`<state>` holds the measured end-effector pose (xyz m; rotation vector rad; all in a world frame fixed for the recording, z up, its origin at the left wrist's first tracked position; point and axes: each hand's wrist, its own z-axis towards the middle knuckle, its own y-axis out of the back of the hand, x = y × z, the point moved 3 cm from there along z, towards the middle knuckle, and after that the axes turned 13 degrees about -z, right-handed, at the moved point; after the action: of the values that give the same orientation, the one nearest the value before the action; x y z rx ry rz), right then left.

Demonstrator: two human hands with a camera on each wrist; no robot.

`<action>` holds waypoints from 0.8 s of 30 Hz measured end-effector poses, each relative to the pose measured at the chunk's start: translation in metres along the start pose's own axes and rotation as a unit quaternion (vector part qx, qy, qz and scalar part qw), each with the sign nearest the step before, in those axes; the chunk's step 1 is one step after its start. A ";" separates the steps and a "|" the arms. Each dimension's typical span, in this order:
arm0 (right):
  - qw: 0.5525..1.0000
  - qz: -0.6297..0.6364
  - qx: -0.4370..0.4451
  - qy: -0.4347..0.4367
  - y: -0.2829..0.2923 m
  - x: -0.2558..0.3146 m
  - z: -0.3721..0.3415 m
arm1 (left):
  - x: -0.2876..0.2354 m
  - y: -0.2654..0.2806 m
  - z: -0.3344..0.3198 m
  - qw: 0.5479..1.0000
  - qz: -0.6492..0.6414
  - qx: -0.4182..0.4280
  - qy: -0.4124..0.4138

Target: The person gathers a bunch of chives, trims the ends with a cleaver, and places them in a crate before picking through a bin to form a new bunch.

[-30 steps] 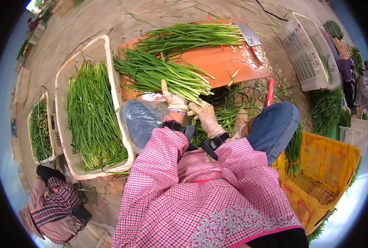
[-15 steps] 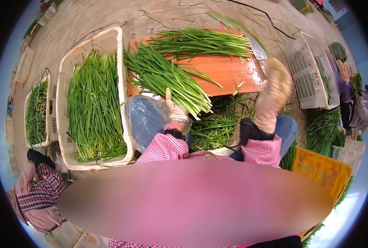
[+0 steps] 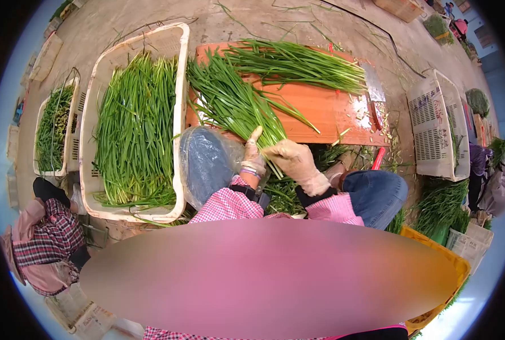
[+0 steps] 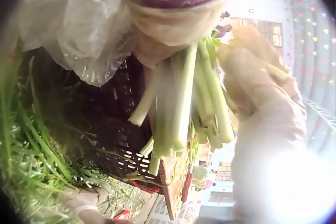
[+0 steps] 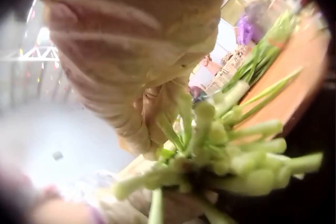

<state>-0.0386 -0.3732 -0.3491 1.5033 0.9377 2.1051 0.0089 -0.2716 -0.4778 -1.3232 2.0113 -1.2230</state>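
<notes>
A bunch of long green stalks (image 3: 229, 96) lies slanted, its leafy end on the orange board (image 3: 303, 122) and its pale ends toward the person. The gloved left hand (image 3: 253, 157) grips the bunch near those ends, thumb on top. Bent at the fingers, the gloved right hand (image 3: 298, 162) pinches at the bunch's side beside the left hand. In the left wrist view pale stalk ends (image 4: 184, 103) hang below the left hand, with the right hand (image 4: 262, 98) alongside. The right wrist view has the right hand's curled fingers (image 5: 152, 124) against the stalks (image 5: 210, 145).
Another bunch (image 3: 303, 65) lies along the board's far side, near a cleaver (image 3: 373, 85). A white crate (image 3: 182, 124) full of stalks stands left. Another white crate (image 3: 425, 124) is at the right, and a yellow crate (image 3: 462, 269) at lower right. A red handle (image 3: 379, 158) lies by the knee.
The right hand swung out to the right with a blurred green strand near it, then came back to the bunch. The left hand keeps its grip. The head view has shifted.
</notes>
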 end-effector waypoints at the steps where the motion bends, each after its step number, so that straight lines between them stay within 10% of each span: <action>1: 0.997 0.069 0.015 0.014 0.008 0.007 -0.009 | 0.000 0.003 0.003 1.000 -0.016 -0.010 0.016; 3: 0.960 0.224 0.163 -0.031 0.036 0.030 -0.030 | 0.000 0.001 0.004 0.998 -0.047 0.028 0.034; 6: 0.790 0.415 0.417 -0.171 0.076 0.053 -0.057 | -0.001 0.007 0.001 0.998 -0.032 0.015 0.048; 8: 0.997 -0.069 0.033 0.004 0.072 0.028 -0.042 | 0.005 -0.004 -0.009 0.996 -0.059 0.018 0.071; 9: 0.997 -0.027 -0.067 -0.039 0.062 0.012 -0.029 | 0.007 -0.008 -0.013 0.994 -0.070 0.019 0.082; 24: 0.908 -0.384 0.155 0.067 -0.039 -0.043 0.111 | 0.001 0.029 0.003 0.999 -0.020 0.029 -0.022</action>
<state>0.0771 -0.3412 -0.3830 0.8710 1.6469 1.5247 -0.0041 -0.2695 -0.5040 -1.3572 1.9129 -1.2501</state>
